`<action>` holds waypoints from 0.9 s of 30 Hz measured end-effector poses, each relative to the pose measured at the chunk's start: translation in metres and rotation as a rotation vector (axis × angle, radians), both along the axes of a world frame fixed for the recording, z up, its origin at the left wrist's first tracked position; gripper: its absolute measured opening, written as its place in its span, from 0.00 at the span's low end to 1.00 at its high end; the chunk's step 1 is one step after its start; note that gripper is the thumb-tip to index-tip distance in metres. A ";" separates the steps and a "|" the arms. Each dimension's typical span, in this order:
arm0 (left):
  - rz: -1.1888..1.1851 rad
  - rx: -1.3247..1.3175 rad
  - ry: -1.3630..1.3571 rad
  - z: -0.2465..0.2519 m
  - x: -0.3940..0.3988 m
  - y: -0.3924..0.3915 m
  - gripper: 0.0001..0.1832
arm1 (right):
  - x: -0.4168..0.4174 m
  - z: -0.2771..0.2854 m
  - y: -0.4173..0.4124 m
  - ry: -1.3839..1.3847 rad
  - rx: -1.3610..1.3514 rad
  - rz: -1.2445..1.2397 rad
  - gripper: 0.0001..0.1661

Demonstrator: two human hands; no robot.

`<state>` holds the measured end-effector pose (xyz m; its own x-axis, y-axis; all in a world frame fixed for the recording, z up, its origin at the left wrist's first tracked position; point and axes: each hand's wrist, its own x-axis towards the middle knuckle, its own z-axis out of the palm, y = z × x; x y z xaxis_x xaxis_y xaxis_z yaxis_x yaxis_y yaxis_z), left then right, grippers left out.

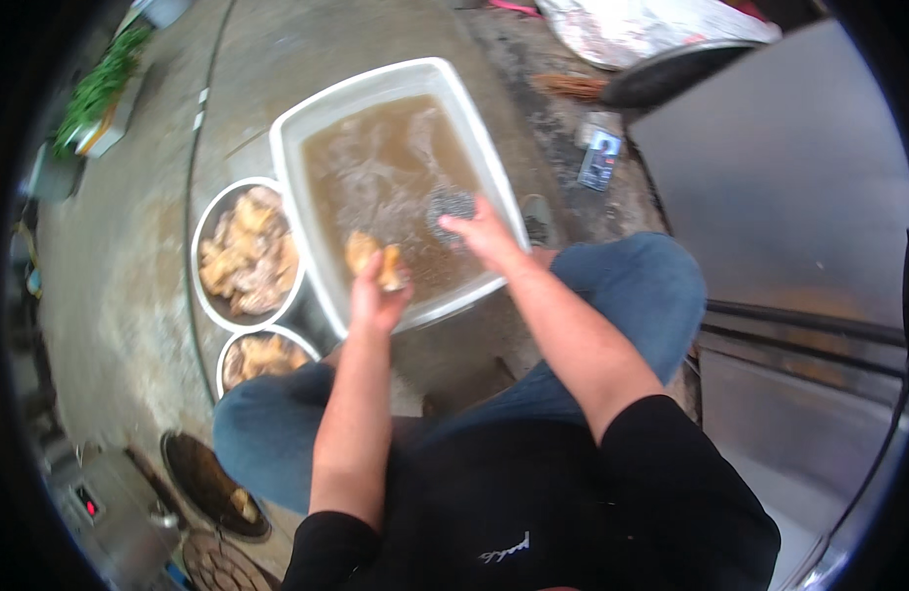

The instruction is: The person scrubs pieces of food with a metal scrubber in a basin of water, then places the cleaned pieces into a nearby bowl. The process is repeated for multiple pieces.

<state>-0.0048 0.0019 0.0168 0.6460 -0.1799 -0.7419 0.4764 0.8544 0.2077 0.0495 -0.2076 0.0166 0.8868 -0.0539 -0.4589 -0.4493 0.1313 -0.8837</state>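
Before me stands a white plastic tub (279,159) of murky brown water. My left hand (377,303) grips a yellowish piece of meat (361,251) above the water at the tub's near left side. In my right hand (491,236) is a steel wool scourer (452,210), held over the water near the tub's right wall. The scourer and the meat are apart. Left of the tub, a round basin (197,255) holds several similar meat pieces (248,240). A smaller basin (220,369) with more pieces sits nearer, partly hidden by my left knee.
Leafy greens (104,85) lie on a white box (107,133) at the far left. A dark hose (191,192) runs along the floor. To the right are a phone (601,161), a broom head (571,86) and a large metal panel (772,177). A dark round vessel (203,480) is lower left.
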 end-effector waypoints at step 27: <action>-0.318 0.273 -0.028 0.023 -0.002 -0.017 0.22 | -0.038 0.021 0.063 -0.034 -0.358 0.085 0.33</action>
<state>-0.0073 -0.0149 0.0394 0.6106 -0.1728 -0.7729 0.6987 0.5770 0.4229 0.0115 -0.1448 0.0373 0.9095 -0.1311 -0.3945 -0.4148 -0.2260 -0.8814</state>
